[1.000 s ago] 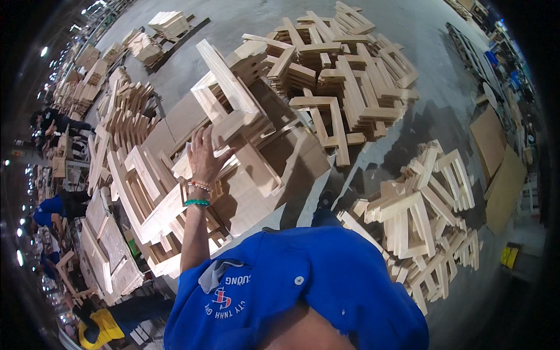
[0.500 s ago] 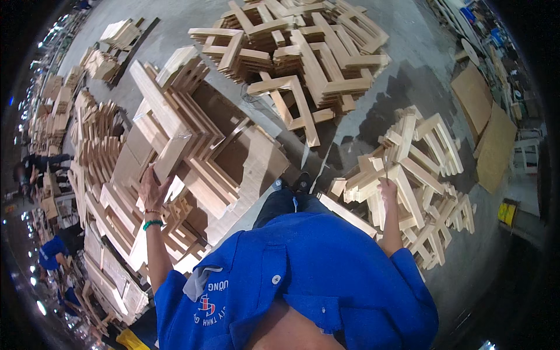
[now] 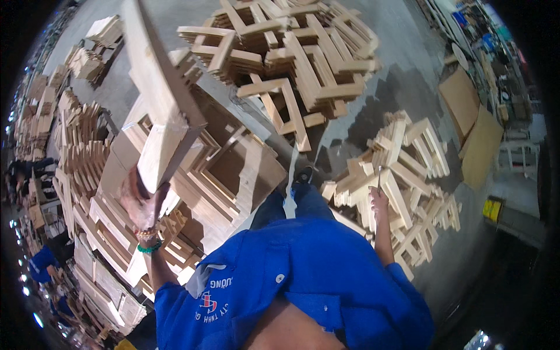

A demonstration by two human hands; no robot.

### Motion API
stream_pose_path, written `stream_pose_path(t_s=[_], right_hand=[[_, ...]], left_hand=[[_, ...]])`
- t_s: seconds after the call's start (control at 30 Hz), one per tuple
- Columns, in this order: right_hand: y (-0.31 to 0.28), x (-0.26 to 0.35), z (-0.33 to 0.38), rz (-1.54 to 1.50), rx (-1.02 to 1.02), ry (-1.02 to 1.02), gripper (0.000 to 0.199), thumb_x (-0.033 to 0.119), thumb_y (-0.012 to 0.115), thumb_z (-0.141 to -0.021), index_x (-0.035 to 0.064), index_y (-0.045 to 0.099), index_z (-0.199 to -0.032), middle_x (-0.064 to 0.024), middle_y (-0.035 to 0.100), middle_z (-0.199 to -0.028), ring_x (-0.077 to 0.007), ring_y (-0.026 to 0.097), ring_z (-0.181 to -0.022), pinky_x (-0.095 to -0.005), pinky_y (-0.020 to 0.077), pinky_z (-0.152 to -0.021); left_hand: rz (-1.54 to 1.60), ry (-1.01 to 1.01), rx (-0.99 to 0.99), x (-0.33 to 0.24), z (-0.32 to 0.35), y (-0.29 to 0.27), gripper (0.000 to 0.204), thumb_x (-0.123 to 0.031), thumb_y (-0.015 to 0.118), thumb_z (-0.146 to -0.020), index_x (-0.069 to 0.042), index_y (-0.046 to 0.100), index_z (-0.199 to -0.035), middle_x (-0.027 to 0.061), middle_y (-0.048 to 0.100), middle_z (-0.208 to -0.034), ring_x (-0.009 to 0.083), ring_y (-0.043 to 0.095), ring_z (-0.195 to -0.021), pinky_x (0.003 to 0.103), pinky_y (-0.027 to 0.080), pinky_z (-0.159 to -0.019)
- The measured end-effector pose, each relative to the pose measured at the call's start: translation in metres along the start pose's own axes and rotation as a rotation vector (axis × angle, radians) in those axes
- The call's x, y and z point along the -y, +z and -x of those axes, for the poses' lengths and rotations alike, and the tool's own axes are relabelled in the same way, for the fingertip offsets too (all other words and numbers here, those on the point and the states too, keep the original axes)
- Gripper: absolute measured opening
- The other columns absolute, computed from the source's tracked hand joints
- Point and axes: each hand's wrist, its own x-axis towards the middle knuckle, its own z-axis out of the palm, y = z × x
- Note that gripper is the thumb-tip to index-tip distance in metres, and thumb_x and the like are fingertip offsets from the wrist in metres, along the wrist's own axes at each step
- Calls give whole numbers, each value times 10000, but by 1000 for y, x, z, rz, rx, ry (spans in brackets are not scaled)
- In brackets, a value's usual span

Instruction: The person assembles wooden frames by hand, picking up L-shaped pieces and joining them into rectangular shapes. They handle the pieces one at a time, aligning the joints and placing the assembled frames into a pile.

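Observation:
My left hand [image 3: 141, 201], with bead bracelets at the wrist, grips the lower end of a pale wooden frame piece [image 3: 156, 87]. Two bars of this piece meet at a corner, and it is raised above a stack of similar wooden frames [image 3: 204, 184] on my left. Closed round a thin, slender tool [image 3: 380, 175] is my right hand [image 3: 379, 201]; the tool points away from me, and its kind is too small to make out. Beyond and beside that hand lies a pile of wooden frames [image 3: 402, 157].
A big heap of angled wooden frames [image 3: 303, 58] stands ahead. Cardboard [image 3: 256, 163] lies under the left stack. Brown sheets [image 3: 481, 146] lean at the right near a yellow object [image 3: 492, 210]. More wood stacks [image 3: 84, 131] and people in blue are at the far left.
My left hand has lifted the wooden frame piece off the stack, so it looms larger. My right hand keeps its tool and has shifted slightly; the whole view has moved a little.

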Motion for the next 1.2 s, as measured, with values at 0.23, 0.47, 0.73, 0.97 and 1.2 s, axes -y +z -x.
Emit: stream_pose_path(t_s=[0.23, 0.47, 0.73, 0.97, 1.2], right_hand=[[91, 274, 31, -431, 764, -439, 428, 371, 520, -928, 41, 585, -1193, -51, 660, -955, -6, 293, -442, -157, 252, -374], [122, 439, 76, -421, 1171, -686, 769, 638, 258, -923, -7, 466, -1286, -131, 664, -1030, -181, 617, -964, -252, 521, -735], [176, 378, -74, -150, 1374, -72, 613, 469, 631, -842, 29, 488, -1245, -56, 651, -939, -137, 636, -830, -285, 536, -695], [306, 188, -189, 580, 904, -411, 699, 388, 789, -707, -44, 481, -1161, -131, 620, -997, -215, 606, -908, -328, 478, -820], [424, 105, -251, 947, 540, -316, 712, 503, 715, -695, 69, 451, -1194, -204, 641, -1015, -373, 613, -969, -428, 459, -846]], left_hand=[[290, 260, 149, -90, -18, 87, 746, -347, 792, -469, -40, 586, -1118, 125, 617, -1048, 302, 567, -990, 400, 429, -892], [254, 544, 90, -155, -17, 221, 738, -464, 807, -466, -71, 595, -1054, 71, 634, -992, 274, 595, -930, 433, 392, -943], [211, 124, 259, -132, 34, 344, 1053, -441, 812, -560, -45, 306, -1394, 191, 407, -1356, 361, 393, -1251, 477, 286, -1059], [356, -506, 431, -59, 136, 421, 503, -259, 701, -793, -62, 527, -1223, 143, 583, -1163, 276, 584, -1065, 336, 473, -880], [507, -790, 593, -29, 179, 466, 416, -194, 657, -854, -30, 537, -1217, 142, 639, -1097, 210, 621, -1018, 314, 476, -870]])
